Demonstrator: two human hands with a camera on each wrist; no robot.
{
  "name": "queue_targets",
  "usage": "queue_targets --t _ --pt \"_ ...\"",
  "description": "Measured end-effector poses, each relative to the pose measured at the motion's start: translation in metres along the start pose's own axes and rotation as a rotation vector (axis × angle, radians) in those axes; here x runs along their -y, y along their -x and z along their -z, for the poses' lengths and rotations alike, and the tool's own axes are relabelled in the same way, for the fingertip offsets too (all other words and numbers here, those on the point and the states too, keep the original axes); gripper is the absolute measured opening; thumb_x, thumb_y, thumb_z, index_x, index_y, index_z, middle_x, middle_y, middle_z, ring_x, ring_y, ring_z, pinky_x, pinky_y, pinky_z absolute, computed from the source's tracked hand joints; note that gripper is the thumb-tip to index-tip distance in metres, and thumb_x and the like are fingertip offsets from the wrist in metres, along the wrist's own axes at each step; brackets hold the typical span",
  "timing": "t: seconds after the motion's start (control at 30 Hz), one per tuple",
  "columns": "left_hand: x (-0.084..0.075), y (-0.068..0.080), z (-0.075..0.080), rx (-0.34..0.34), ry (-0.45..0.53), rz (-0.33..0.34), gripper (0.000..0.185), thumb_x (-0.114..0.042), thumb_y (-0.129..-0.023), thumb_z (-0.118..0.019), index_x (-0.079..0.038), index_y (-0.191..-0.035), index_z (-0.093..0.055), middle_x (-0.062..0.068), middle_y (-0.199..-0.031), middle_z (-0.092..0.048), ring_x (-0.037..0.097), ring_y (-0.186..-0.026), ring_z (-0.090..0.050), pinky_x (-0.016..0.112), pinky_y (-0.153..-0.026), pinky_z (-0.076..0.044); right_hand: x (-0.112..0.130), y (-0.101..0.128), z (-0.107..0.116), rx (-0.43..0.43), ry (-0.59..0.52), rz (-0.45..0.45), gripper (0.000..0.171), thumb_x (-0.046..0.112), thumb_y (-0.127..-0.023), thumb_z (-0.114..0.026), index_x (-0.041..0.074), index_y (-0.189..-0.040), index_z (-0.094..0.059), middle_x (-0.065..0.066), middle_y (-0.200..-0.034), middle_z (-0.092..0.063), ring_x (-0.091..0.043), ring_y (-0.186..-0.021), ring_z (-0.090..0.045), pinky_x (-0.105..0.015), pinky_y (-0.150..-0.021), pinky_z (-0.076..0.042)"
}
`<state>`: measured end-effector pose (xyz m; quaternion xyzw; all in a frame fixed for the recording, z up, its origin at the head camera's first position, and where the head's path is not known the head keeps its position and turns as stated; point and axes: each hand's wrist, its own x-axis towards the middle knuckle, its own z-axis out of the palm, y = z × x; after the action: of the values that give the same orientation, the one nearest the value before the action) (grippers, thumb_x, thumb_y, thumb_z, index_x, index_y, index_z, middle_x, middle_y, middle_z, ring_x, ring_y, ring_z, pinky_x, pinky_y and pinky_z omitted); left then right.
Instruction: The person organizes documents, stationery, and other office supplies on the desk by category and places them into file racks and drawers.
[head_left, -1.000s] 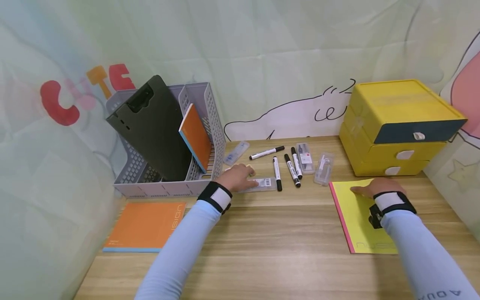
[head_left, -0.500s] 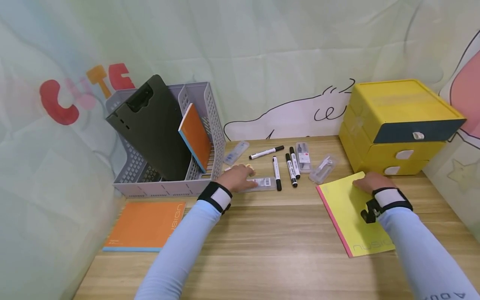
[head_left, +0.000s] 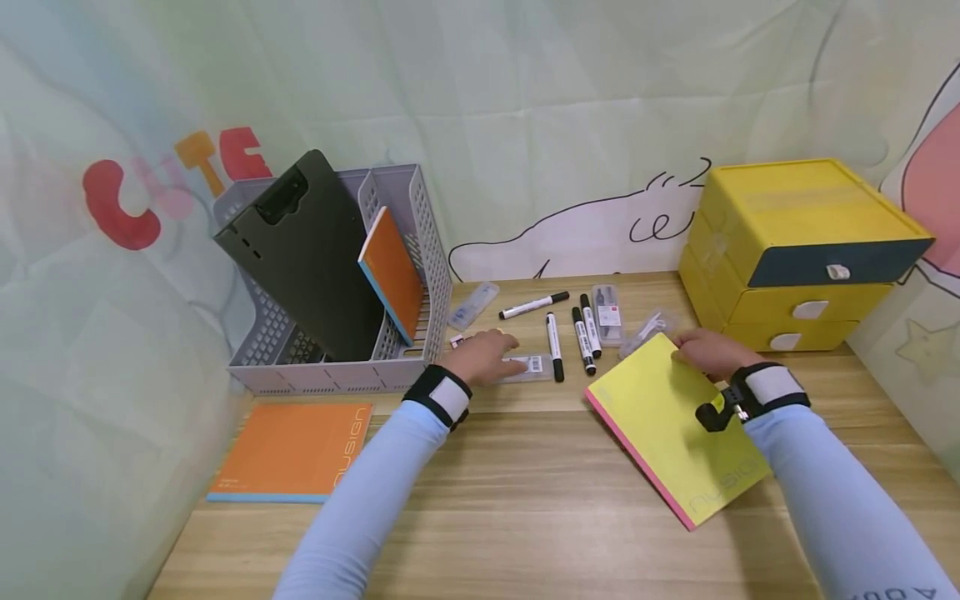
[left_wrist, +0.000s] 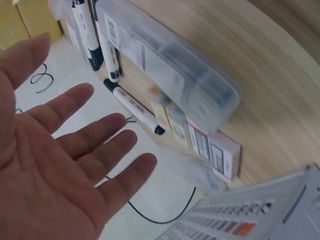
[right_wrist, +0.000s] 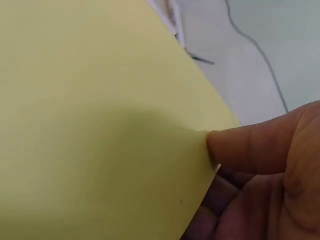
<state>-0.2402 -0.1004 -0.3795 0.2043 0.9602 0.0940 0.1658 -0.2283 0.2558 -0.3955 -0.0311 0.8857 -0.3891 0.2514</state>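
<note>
My right hand [head_left: 716, 354] pinches the far right edge of a yellow notebook [head_left: 675, 433] with a pink spine. In the right wrist view the thumb [right_wrist: 250, 145] presses on the cover and the other fingers are behind it. The notebook is tilted, its far end raised off the table. My left hand [head_left: 480, 357] hovers over a clear plastic case [head_left: 528, 368], and its fingers [left_wrist: 95, 130] are spread and hold nothing in the left wrist view. Beyond that case, small boxes [left_wrist: 215, 150] stand near a marker [left_wrist: 135, 110].
A grey file rack [head_left: 337, 375] holds a black clipboard [head_left: 307, 258] and an orange notebook [head_left: 393, 271]. Another orange notebook [head_left: 292, 450] lies front left. Several markers [head_left: 555, 346] and clear cases [head_left: 607, 317] lie in the middle. A yellow drawer box [head_left: 810, 250] stands back right.
The yellow notebook has slid left, turned and come up at its far end, in the right hand's grip. The left hand has hardly moved. A clear case beside the notebook has shifted slightly left.
</note>
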Motion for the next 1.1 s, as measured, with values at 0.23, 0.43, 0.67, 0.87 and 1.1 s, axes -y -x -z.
queue_targets --t 0.23,0.43,0.67,0.87,1.1 --pt "-0.014 -0.006 -0.006 -0.027 0.2 -0.09 0.058 -0.048 -0.102 -0.048 -0.003 -0.139 -0.054 0.013 -0.138 -0.057 0.026 -0.128 -0.052 0.04 -0.106 -0.04 0.038 0.005 -0.012 -0.047 -0.199 0.134 0.027 0.015 -0.106 -0.04 -0.004 -0.123 -0.047 -0.01 -0.099 -0.055 -0.021 -0.086 -0.056 -0.035 -0.077 -0.047" --pt "-0.022 -0.006 -0.007 -0.036 0.5 -0.157 0.035 -0.04 -0.102 -0.054 -0.012 -0.115 -0.068 0.004 -0.103 -0.069 0.019 -0.093 -0.061 0.03 -0.08 -0.05 0.049 0.002 -0.019 -0.104 -0.279 0.181 0.034 0.017 -0.107 -0.038 -0.007 -0.131 -0.045 -0.016 -0.112 -0.056 -0.026 -0.097 -0.056 -0.044 -0.09 -0.046" --pt "-0.02 -0.005 -0.001 -0.01 0.997 -0.15 0.025 -0.017 -0.102 -0.056 0.004 -0.114 -0.064 0.013 -0.1 -0.072 0.021 -0.085 -0.071 0.035 -0.078 -0.057 0.05 -0.001 -0.021 -0.162 -0.244 0.162 0.041 0.02 -0.107 -0.043 -0.009 -0.136 -0.044 -0.023 -0.119 -0.056 -0.032 -0.1 -0.057 -0.048 -0.093 -0.048" --pt "-0.012 0.0 0.011 -0.106 1.041 -0.122 0.026 -0.016 -0.102 -0.056 0.005 -0.115 -0.064 0.015 -0.097 -0.072 0.017 -0.078 -0.069 0.035 -0.076 -0.058 0.043 0.004 -0.018 -0.267 0.17 0.107 0.054 0.031 -0.106 -0.044 -0.01 -0.141 -0.042 -0.035 -0.136 -0.048 -0.049 -0.121 -0.049 -0.06 -0.098 -0.041" --pt "-0.002 0.012 0.037 -0.286 1.019 -0.144 0.027 -0.016 -0.103 -0.055 0.005 -0.116 -0.065 0.014 -0.093 -0.07 0.016 -0.073 -0.067 0.041 -0.079 -0.057 0.037 0.006 -0.024 -0.167 0.6 -0.059 0.069 0.043 -0.095 -0.058 -0.013 -0.134 -0.05 -0.034 -0.123 -0.058 -0.045 -0.103 -0.059 -0.058 -0.085 -0.048"
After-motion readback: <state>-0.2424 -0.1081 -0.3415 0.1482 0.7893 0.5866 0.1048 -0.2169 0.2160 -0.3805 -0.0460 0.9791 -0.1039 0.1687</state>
